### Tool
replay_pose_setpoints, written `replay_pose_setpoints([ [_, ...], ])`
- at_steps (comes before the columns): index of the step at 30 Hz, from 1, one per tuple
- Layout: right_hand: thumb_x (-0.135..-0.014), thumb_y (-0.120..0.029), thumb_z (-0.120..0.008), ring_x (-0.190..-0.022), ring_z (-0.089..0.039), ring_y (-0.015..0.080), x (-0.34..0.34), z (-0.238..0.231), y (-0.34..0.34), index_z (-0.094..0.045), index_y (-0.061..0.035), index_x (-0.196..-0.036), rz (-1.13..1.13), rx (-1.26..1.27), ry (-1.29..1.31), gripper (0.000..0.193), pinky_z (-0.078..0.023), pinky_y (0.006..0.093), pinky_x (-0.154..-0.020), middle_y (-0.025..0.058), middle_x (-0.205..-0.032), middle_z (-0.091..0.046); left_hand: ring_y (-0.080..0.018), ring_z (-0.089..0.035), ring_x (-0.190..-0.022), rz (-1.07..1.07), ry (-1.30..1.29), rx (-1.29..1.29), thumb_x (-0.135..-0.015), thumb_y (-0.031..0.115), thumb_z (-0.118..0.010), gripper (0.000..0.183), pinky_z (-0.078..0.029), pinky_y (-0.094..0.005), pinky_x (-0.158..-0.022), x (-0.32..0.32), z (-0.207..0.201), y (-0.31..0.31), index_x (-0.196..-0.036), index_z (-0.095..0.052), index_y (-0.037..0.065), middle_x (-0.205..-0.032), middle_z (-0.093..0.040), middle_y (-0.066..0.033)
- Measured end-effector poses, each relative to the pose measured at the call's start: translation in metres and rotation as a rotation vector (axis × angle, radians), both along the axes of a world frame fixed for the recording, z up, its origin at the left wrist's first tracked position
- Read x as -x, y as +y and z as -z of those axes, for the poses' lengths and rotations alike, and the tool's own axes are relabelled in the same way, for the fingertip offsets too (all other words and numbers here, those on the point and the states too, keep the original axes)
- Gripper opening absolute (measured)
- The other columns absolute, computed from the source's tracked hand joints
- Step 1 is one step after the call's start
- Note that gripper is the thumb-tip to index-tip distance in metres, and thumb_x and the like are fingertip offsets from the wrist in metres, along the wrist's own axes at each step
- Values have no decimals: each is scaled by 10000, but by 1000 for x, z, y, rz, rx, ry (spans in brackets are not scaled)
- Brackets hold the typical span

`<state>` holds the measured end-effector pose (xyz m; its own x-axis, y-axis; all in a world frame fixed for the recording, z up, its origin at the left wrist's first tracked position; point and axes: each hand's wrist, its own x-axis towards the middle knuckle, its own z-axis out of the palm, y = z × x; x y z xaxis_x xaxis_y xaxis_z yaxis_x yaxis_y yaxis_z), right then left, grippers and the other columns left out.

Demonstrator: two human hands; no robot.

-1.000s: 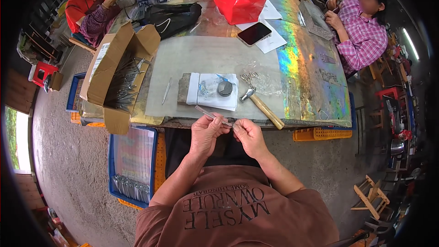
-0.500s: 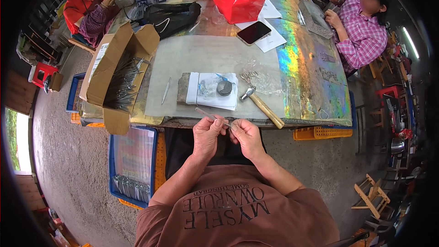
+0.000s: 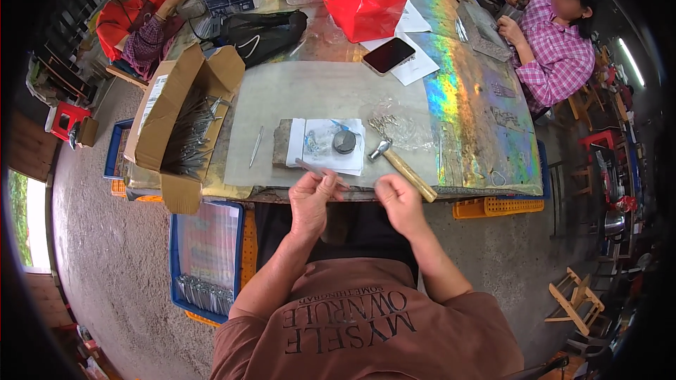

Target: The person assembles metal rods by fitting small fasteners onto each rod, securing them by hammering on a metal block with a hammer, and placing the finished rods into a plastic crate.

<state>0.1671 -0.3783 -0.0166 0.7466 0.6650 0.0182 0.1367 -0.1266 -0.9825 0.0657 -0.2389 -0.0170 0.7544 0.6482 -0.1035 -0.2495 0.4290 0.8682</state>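
Observation:
At the table's near edge, my left hand (image 3: 310, 200) pinches a thin greyish strip (image 3: 304, 163) that sticks out past the fingers on both sides. My right hand (image 3: 403, 205) is apart from it, fingers curled closed beside a hammer (image 3: 407, 170) with a wooden handle; whatever it holds, if anything, is hidden. Just beyond the hands, a dark round block (image 3: 344, 142) sits on stained white paper (image 3: 329, 160), which lies over a grey slab (image 3: 282, 143). Small metal pieces (image 3: 382, 124) lie on clear plastic behind the hammer. Left of the slab rests a slim silver tool (image 3: 256, 146).
A cardboard box (image 3: 150, 123) of metal rods stands at the left. Farther back are a phone (image 3: 389, 55), a red bag (image 3: 366, 0) and a black bag (image 3: 271, 32). A blue crate (image 3: 173, 260) is below left. Two people (image 3: 563, 46) sit at the far corners.
My right hand has let go of the strip's end and moved right, toward the hammer handle. My left hand keeps the strip and has shifted slightly left.

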Motion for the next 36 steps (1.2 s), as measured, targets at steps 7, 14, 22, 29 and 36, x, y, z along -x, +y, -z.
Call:
replay_pose_setpoints([
  [7, -767, -175, -568, -692, -530, 327, -54, -16, -26, -514, -16, -827, 53, 534, -861, 178, -423, 402, -611, 145, -716, -510, -94, -521, -589, -91, 24, -285, -829, 78, -545, 96, -431, -207, -564, -32, -6, 42, -831, -570, -14, -734, -596, -72],
  [14, -724, -191, -606, -709, -569, 306, -64, -16, -26, -499, 20, -841, -162, 692, -612, 264, -448, 384, -606, 175, -746, -564, -72, -522, -654, -62, 38, -329, -820, 63, -551, 80, -425, -201, -573, -51, 1, 54, -837, -587, -7, -719, -573, -21],
  [22, -758, -167, -583, -425, -495, 127, -61, -28, -25, -478, 33, -901, -169, 504, 331, 268, -408, 268, -402, 74, -598, -529, -58, -492, -619, -89, 46, -334, -807, 45, -564, 70, -412, -187, -562, -58, 3, 52, -842, -591, -9, -690, -559, -6],
  [29, -807, -103, -540, -474, -476, 78, -49, -41, -42, -437, 16, -1074, -188, 187, 330, 310, -392, 210, -430, 16, -635, -491, -52, -484, -607, -85, 92, -501, -798, 22, -560, 49, -405, -184, -560, -56, 3, 53, -799, -586, -19, -675, -555, 5],
  [36, -830, -59, -510, -544, -471, 59, -38, -78, -31, -309, -19, -1278, -225, 45, 159, 493, -401, 189, -488, 13, -731, -496, -121, -530, -598, -89, 169, -920, -740, 7, -590, 63, -420, -232, -558, -55, -13, 53, -800, -575, -4, -672, -568, -79],
])
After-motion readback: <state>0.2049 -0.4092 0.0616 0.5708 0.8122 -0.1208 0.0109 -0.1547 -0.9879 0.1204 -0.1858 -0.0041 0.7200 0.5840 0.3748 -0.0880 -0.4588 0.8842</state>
